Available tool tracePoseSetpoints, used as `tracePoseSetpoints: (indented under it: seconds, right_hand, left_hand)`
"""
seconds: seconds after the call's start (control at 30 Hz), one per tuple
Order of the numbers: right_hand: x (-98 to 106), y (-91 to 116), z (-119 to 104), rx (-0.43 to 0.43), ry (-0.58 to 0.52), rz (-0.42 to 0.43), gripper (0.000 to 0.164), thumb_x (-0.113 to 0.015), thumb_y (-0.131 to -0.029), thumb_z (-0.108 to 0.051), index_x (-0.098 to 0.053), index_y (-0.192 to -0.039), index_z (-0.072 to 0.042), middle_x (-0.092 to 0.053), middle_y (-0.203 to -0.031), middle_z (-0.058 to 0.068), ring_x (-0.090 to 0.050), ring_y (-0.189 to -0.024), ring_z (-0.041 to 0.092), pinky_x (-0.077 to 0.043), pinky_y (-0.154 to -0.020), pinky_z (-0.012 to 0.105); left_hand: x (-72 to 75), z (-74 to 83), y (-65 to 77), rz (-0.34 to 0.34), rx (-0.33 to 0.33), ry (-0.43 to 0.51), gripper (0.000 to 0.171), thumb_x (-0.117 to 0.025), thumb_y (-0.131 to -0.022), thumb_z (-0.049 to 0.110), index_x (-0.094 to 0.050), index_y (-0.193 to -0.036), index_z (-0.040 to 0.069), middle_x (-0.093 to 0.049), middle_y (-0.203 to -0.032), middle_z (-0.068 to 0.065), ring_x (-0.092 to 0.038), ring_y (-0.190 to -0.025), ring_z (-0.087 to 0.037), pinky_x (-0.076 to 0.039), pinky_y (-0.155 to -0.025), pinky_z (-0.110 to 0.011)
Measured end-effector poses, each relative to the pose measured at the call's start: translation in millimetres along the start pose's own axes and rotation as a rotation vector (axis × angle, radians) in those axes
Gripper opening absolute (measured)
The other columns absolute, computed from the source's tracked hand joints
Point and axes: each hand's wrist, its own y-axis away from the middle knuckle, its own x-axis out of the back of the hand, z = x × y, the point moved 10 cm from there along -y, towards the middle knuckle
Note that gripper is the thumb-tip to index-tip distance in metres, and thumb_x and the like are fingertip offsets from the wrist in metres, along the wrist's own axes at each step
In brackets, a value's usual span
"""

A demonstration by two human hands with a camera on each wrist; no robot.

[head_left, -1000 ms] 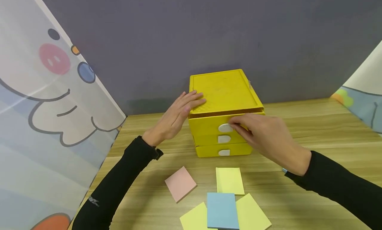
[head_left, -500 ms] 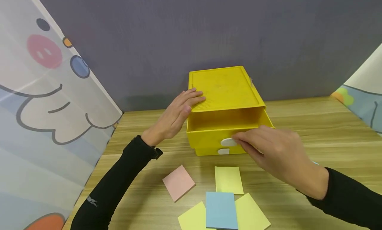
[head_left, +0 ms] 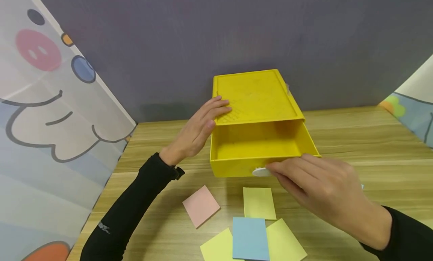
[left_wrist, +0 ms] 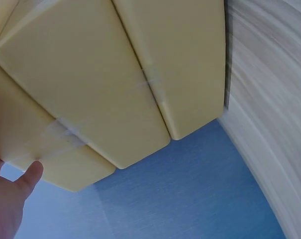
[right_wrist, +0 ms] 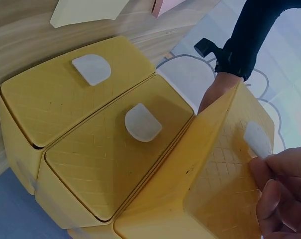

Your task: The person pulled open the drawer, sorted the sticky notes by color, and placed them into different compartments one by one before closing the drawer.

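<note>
A yellow drawer unit (head_left: 253,93) stands against the grey wall, its top drawer (head_left: 233,167) pulled out and bare inside. With thumb and fingers my right hand (head_left: 321,189) pinches the drawer's white handle (head_left: 261,172). My left hand (head_left: 197,129) rests with straight fingers on the left front edge of the unit's top. In the right wrist view, the middle drawer (right_wrist: 118,149) and bottom drawer (right_wrist: 75,94) are pushed in, each with a white half-round handle. The left wrist view shows the unit's side (left_wrist: 85,79) and my left thumb (left_wrist: 31,177).
In front of the unit lie a pink sticky-note pad (head_left: 202,206), several yellow pads (head_left: 259,203) and a blue pad (head_left: 250,238) overlapping two of them. Behind is a grey wall (head_left: 189,35). A cartoon-printed sheet (head_left: 37,140) stands at the left.
My right hand has drawn the top drawer from nearly closed to well out toward me, still gripping its handle. My left hand has stayed on the unit's top.
</note>
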Motion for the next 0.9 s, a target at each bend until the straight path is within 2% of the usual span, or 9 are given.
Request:
tracePoseSetpoints:
  seconds: [0.2,0.27,0.33,0.43,0.5,0.57,0.7,0.8,0.9]
  right_hand:
    - [1,5,-2,0.019,-0.034,0.016,0.028,-0.055,-0.105,-0.032,-0.079,-0.1,-0.018,-0.069,-0.072,-0.009,-0.052,-0.05,0.007,-0.035,-0.04,0.017]
    - [1,8,-9,0.077,-0.104,0.033,0.026,-0.054,-0.104,-0.025,-0.077,-0.1,-0.015,-0.063,-0.069,-0.008,-0.044,-0.05,0.004,-0.028,-0.04,0.012]
    - [-3,14,-21,0.186,-0.188,0.002,0.025,-0.05,-0.105,-0.018,-0.074,-0.102,-0.012,-0.056,-0.07,-0.008,-0.039,-0.055,0.003,-0.024,-0.045,0.009]
    - [-25,31,-42,0.328,-0.274,-0.213,0.028,-0.04,-0.107,-0.013,-0.068,-0.107,-0.016,-0.053,-0.08,-0.012,-0.042,-0.066,0.0,-0.03,-0.055,0.008]
    - [-49,49,-48,0.353,-0.282,-0.42,0.022,-0.043,-0.108,-0.019,-0.064,-0.114,-0.021,-0.056,-0.091,-0.014,-0.049,-0.075,0.0,-0.041,-0.062,0.011]
    - [-74,67,-44,0.303,-0.248,-0.616,0.019,-0.051,-0.106,-0.029,-0.062,-0.121,-0.023,-0.061,-0.105,-0.013,-0.058,-0.086,0.002,-0.052,-0.073,0.016]
    - [-114,99,-16,0.073,-0.218,-0.924,0.061,-0.063,-0.097,-0.054,-0.053,-0.143,-0.016,-0.062,-0.135,-0.002,-0.065,-0.117,0.017,-0.06,-0.094,0.037]
    - [-130,117,-1,-0.091,-0.251,-1.059,0.08,-0.059,-0.093,-0.065,-0.045,-0.152,-0.012,-0.053,-0.151,0.006,-0.059,-0.132,0.028,-0.056,-0.103,0.049]
    - [-139,126,2,-0.155,-0.282,-1.119,0.088,-0.063,-0.09,-0.066,-0.042,-0.154,-0.008,-0.047,-0.157,0.012,-0.055,-0.138,0.033,-0.052,-0.108,0.054]
  left_hand:
    - [1.8,2.0,-0.2,0.035,-0.027,-0.01,0.079,-0.008,-0.108,0.057,-0.051,-0.146,0.002,-0.047,-0.156,-0.015,-0.027,-0.157,-0.028,-0.016,-0.135,-0.041]
    - [3.4,2.8,-0.5,0.042,-0.032,-0.018,0.079,-0.008,-0.108,0.057,-0.052,-0.145,0.003,-0.047,-0.155,-0.015,-0.028,-0.157,-0.029,-0.017,-0.135,-0.042]
    - [4.8,3.3,-1.0,0.045,-0.035,-0.025,0.079,-0.008,-0.108,0.058,-0.052,-0.145,0.003,-0.048,-0.155,-0.015,-0.029,-0.157,-0.029,-0.017,-0.134,-0.042]
    - [5.9,3.2,-1.7,0.044,-0.036,-0.029,0.08,-0.008,-0.108,0.058,-0.052,-0.145,0.003,-0.048,-0.155,-0.015,-0.029,-0.157,-0.029,-0.017,-0.134,-0.042]
    - [6.1,3.1,-2.4,0.045,-0.04,-0.025,0.079,-0.009,-0.108,0.057,-0.052,-0.145,0.003,-0.047,-0.155,-0.015,-0.028,-0.157,-0.029,-0.017,-0.135,-0.042]
    - [6.1,2.7,-3.0,0.049,-0.044,-0.019,0.078,-0.009,-0.108,0.057,-0.052,-0.145,0.002,-0.047,-0.155,-0.015,-0.028,-0.157,-0.028,-0.016,-0.135,-0.041]
    - [4.8,2.0,-2.8,0.047,-0.04,-0.011,0.078,-0.01,-0.108,0.057,-0.051,-0.145,0.002,-0.046,-0.155,-0.015,-0.027,-0.157,-0.029,-0.015,-0.135,-0.041]
    - [2.3,1.2,-1.3,0.037,-0.03,0.001,0.079,-0.009,-0.108,0.058,-0.05,-0.146,0.002,-0.045,-0.156,-0.016,-0.026,-0.158,-0.029,-0.014,-0.135,-0.041]
    - [0.1,0.9,0.1,0.039,-0.027,0.021,0.079,-0.009,-0.108,0.057,-0.05,-0.146,0.001,-0.045,-0.155,-0.016,-0.025,-0.158,-0.029,-0.014,-0.135,-0.041]
